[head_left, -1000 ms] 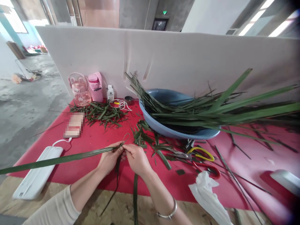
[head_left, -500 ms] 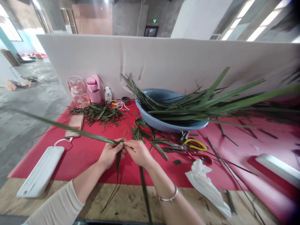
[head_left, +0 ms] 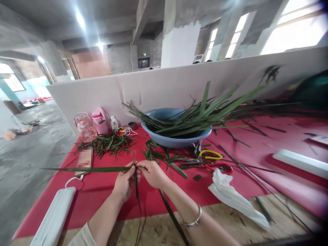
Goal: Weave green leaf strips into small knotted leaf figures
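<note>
Both hands, left point(head_left: 126, 181) and right point(head_left: 151, 172), pinch a leaf strip point(head_left: 94, 169); small loop point(head_left: 133, 156) formed, long tails unwoven.

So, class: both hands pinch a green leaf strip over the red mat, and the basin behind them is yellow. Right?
Not quite. The head view shows the basin is blue. Both hands, left and right, do pinch the leaf strip over the red mat.

A white partition point(head_left: 179, 85) backs the red-covered table point(head_left: 102, 191); concrete floor point(head_left: 28, 150), bright windows point(head_left: 294, 30).
</note>
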A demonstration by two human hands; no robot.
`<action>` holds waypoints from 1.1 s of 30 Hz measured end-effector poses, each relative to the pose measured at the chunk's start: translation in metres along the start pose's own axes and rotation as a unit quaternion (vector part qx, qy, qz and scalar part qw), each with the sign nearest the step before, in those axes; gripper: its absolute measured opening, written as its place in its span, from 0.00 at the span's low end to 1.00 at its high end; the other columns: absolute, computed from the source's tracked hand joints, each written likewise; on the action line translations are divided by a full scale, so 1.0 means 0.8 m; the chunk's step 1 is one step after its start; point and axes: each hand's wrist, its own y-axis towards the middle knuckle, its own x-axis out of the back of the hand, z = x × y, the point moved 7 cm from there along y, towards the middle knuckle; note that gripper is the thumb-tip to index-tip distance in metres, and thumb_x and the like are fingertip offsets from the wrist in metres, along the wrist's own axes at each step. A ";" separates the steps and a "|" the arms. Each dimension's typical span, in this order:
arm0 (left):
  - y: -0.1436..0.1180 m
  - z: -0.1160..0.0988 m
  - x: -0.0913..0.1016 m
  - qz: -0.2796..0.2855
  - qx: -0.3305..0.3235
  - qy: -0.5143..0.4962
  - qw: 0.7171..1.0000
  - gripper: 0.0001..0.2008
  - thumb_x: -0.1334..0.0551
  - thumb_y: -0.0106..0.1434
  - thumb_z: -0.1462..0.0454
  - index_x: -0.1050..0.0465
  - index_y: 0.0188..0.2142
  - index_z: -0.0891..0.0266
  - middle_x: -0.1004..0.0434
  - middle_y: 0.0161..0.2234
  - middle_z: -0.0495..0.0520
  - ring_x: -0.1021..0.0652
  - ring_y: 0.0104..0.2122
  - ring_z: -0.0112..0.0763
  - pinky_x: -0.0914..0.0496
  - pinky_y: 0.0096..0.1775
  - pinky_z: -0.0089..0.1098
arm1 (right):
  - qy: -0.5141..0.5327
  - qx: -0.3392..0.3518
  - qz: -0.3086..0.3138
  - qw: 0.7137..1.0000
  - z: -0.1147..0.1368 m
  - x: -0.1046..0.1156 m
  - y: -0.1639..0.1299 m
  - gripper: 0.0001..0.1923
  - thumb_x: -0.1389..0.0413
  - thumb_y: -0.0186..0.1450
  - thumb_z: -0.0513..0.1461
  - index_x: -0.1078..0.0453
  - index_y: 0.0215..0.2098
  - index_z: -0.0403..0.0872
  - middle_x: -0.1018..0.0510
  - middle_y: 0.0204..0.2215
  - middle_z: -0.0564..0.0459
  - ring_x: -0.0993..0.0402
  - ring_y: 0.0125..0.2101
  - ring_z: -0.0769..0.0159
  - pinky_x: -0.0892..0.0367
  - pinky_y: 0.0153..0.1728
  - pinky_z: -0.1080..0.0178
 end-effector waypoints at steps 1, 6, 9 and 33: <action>0.001 0.001 -0.001 0.002 0.003 -0.003 1.000 0.19 0.33 0.43 0.63 0.29 0.36 0.66 0.28 0.18 0.48 0.29 0.16 0.21 0.36 0.20 0.21 | -0.001 0.010 0.002 1.000 0.002 0.001 0.000 0.13 0.57 0.59 0.30 0.34 0.23 0.45 0.29 0.19 0.57 0.32 0.21 0.72 0.39 0.27 0.70; 0.003 0.006 0.001 0.004 0.007 0.002 1.000 0.19 0.32 0.43 0.63 0.28 0.35 0.68 0.30 0.16 0.48 0.32 0.14 0.18 0.38 0.17 0.19 | -0.041 0.040 0.017 0.998 0.004 0.003 -0.002 0.13 0.56 0.56 0.28 0.36 0.19 0.45 0.29 0.18 0.57 0.33 0.22 0.73 0.40 0.27 0.72; 0.002 0.005 0.000 0.012 0.000 -0.006 1.000 0.18 0.32 0.44 0.63 0.28 0.36 0.67 0.29 0.17 0.48 0.31 0.15 0.19 0.37 0.18 0.19 | -0.021 0.026 0.016 0.999 -0.001 0.001 -0.002 0.14 0.57 0.57 0.28 0.34 0.22 0.45 0.29 0.19 0.57 0.32 0.22 0.74 0.39 0.28 0.72; 0.000 -0.004 -0.001 0.029 -0.021 0.067 0.997 0.17 0.34 0.45 0.58 0.34 0.33 0.65 0.29 0.18 0.46 0.28 0.18 0.23 0.35 0.21 0.22 | 0.192 -0.091 0.034 0.977 -0.021 -0.009 0.001 0.08 0.51 0.56 0.36 0.34 0.21 0.43 0.32 0.15 0.58 0.34 0.19 0.73 0.37 0.25 0.70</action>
